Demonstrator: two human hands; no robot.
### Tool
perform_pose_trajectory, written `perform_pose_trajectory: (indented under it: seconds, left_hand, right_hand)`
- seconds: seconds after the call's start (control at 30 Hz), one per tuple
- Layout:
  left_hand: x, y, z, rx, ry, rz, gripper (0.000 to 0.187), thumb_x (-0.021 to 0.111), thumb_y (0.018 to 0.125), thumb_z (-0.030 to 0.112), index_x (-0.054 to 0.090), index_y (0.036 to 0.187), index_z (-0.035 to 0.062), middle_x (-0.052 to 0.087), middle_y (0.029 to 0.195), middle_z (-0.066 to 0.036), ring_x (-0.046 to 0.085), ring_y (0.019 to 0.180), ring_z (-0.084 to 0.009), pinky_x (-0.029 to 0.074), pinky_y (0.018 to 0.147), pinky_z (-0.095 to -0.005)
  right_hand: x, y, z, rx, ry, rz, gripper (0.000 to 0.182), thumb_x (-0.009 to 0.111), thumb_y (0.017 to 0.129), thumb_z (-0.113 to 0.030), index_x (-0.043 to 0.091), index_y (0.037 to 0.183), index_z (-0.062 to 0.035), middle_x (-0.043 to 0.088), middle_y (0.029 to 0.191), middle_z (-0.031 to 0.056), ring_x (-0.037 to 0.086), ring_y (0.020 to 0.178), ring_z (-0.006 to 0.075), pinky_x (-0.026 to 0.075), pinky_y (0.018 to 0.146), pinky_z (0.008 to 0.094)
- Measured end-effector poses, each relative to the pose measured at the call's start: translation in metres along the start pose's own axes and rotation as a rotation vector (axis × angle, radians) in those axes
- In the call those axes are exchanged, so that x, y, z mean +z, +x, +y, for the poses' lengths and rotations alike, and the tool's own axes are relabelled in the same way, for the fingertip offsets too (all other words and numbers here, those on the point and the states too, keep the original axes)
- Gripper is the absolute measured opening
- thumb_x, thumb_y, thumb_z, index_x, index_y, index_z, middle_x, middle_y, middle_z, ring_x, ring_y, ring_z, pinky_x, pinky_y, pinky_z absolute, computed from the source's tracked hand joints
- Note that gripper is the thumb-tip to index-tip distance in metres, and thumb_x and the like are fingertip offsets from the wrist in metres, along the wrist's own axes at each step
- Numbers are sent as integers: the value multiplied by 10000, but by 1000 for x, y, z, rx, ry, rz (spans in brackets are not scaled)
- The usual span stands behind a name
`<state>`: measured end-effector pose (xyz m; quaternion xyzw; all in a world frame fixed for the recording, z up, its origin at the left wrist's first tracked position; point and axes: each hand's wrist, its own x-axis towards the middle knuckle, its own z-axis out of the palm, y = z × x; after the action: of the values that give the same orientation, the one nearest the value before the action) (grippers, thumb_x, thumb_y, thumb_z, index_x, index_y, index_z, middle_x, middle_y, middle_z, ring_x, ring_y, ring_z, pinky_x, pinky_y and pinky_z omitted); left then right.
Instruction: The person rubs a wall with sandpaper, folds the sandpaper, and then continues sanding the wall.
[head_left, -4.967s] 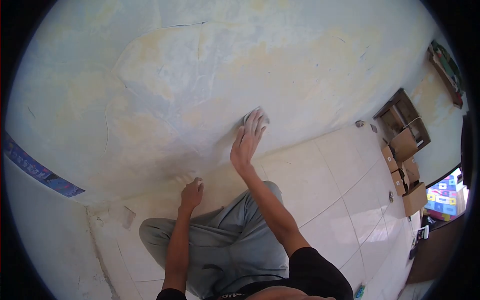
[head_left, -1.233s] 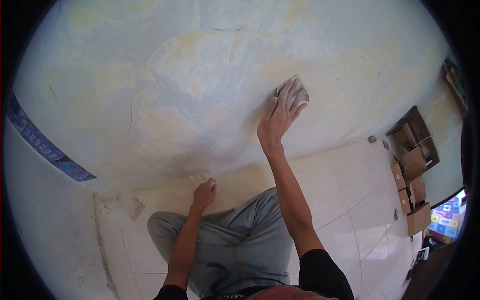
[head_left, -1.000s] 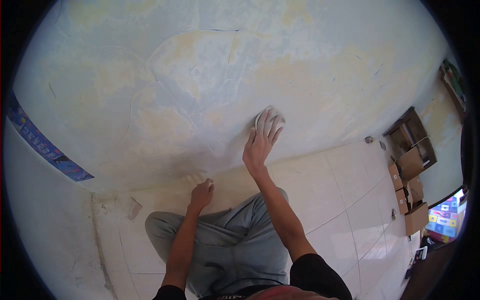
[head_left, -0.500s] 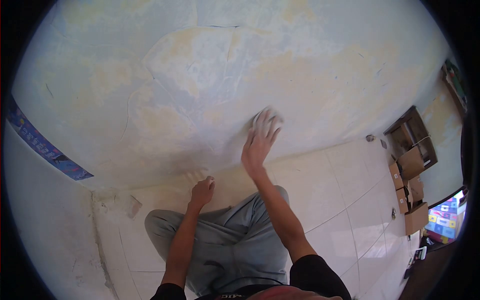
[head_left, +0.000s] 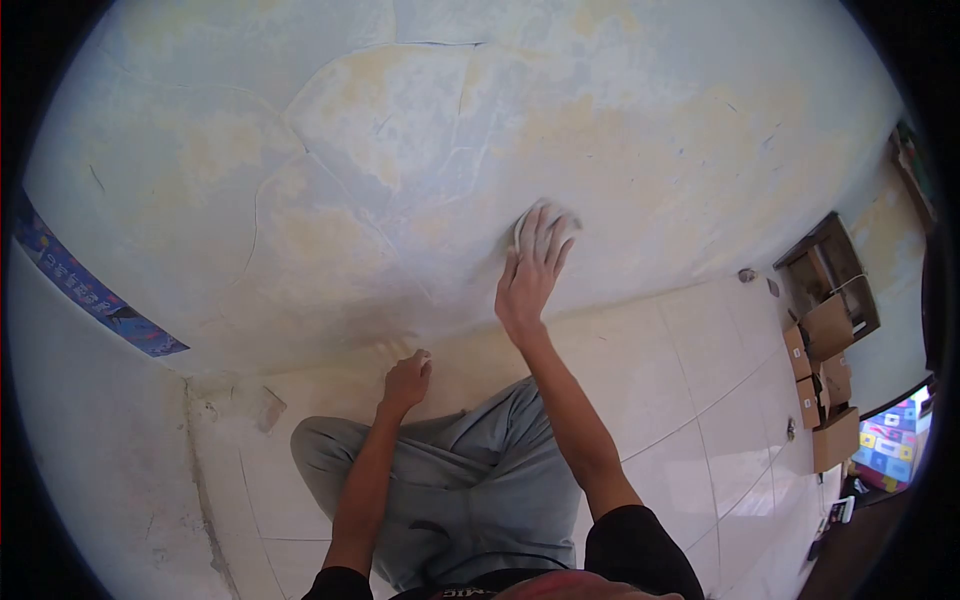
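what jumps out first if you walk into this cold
The right hand pressed flat on the big blotchy, cracked wall, with a pale pad or sheet under its fingertips near the middle of the view. Below it the left hand, fist closed, rests low where wall meets the tiled floor, above the person's grey-trousered legs. At the right edge, a row of cardboard boxes lines the floor.

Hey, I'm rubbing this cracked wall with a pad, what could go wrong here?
1. The right hand presses the pad flat with open fingers, so it may slip out.
2. Cracks run through the wall nearby; rubbing could flake loose patches.
3. The left hand props low against the wall; it might slide.
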<state>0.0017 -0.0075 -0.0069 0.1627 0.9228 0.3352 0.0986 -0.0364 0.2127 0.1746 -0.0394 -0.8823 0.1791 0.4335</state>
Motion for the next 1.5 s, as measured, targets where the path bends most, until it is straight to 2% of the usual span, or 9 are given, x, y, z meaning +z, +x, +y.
perform_pose_trajectory:
  seconds: [0.13, 0.3, 0.43, 0.6, 0.8, 0.93, 1.1, 1.37, 1.5]
  left_hand:
    - [-1, 0, -3, -13, 27, 11, 282, 517, 976, 313, 606, 1171, 131, 709, 953, -177, 669, 925, -381, 512, 801, -511]
    - [-2, 0, 2, 2, 11, 5, 265, 515, 976, 303, 598, 1150, 121, 704, 962, -170, 660, 943, -395, 506, 799, -526]
    - [-5, 2, 6, -17, -24, -28, 275, 511, 980, 304, 597, 1160, 115, 702, 982, -168, 654, 952, -392, 501, 812, -520]
    - [-5, -3, 1, -23, 16, -13, 279, 512, 982, 298, 596, 1169, 109, 700, 973, -177, 651, 960, -391, 499, 816, -517]
    - [-2, -1, 1, 1, -17, -4, 284, 512, 984, 299, 591, 1185, 114, 698, 970, -184, 650, 956, -398, 499, 816, -521]
    - [2, 4, -1, 15, -4, 10, 282, 521, 980, 302, 599, 1173, 112, 698, 965, -186, 655, 937, -402, 503, 811, -521]
    - [-1, 2, 1, 4, -17, 29, 270, 522, 979, 302, 605, 1155, 114, 700, 951, -184, 660, 922, -407, 507, 797, -527]
    - [-6, 3, 4, 11, -46, 15, 274, 520, 976, 297, 602, 1155, 106, 699, 946, -195, 661, 919, -407, 511, 784, -532]
    - [-7, 3, 6, -19, 17, 29, 282, 510, 983, 302, 610, 1180, 127, 718, 934, -172, 679, 913, -368, 515, 805, -500]
  right_hand:
    - [1, -6, -3, 2, -47, -72, 610, 471, 964, -135, 281, 1522, 18, 262, 1594, 183, 112, 1483, 450, 19, 1187, 587]
    - [-39, 90, -29, -46, 67, 240, 607, 460, 973, -163, 278, 1516, 38, 275, 1586, 194, 112, 1479, 459, 16, 1187, 585]
    - [-29, 66, -20, -49, 22, 202, 609, 462, 970, -168, 282, 1514, 39, 267, 1590, 193, 111, 1480, 457, 16, 1187, 586]
    - [6, -22, -9, 38, -31, -96, 617, 473, 961, -163, 283, 1515, 34, 259, 1592, 197, 112, 1480, 461, 21, 1187, 589]
    - [-32, 74, -31, -34, 66, 193, 614, 478, 959, -148, 287, 1515, 31, 261, 1587, 210, 124, 1473, 474, 34, 1185, 594]
    - [-25, 61, -12, -113, -2, 174, 621, 489, 951, -150, 293, 1512, 31, 276, 1579, 213, 123, 1473, 475, 47, 1183, 599]
    - [1, -16, 8, -112, -85, -144, 638, 518, 932, -155, 309, 1505, 33, 291, 1574, 210, 124, 1472, 478, 61, 1179, 609]
    - [-39, 104, -46, -132, 79, 257, 556, 413, 985, -113, 297, 1504, 50, 271, 1578, 228, 117, 1475, 472, 50, 1184, 587]
    - [-23, 52, -14, -135, -28, 85, 616, 487, 945, -96, 289, 1515, 26, 270, 1588, 191, 117, 1476, 469, 48, 1186, 596]
